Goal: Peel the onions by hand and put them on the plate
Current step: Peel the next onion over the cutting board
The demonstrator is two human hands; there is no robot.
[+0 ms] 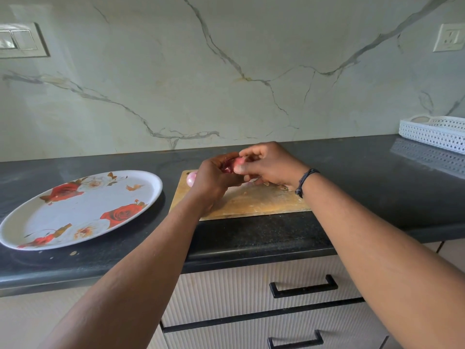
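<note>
**Onion held in both hands above the cutting board**

Centre of the frame: a small reddish onion (234,165), held up over the far edge of a wooden cutting board (254,200). Cupped from the left by the left hand (214,180), fingers curled round it. Pinched from the right by the right hand (269,165), thumb pressed on the onion's pale near side, fingertips curled over the top. Dark reddish skin visible in the gap between the two hands; how much skin remains, impossible to tell. A dark wristband (305,181) on the right wrist.

Just left of the left hand, at the board's far left corner: a second onion (190,179), pinkish, lying on the wood, partly hidden by the hand. Under the right hand, a few pale scraps (283,187) on the board, too small to identify.

Left of the frame: a large oval plate (30,220) with a red-rose print, flat on the dark worktop (251,238), near the board but not touching it. Nothing lying on the plate.

Far right, against the marbled wall: a white perforated tray (432,136). Lower centre: ribbed drawer fronts with black handles (303,285).
</note>
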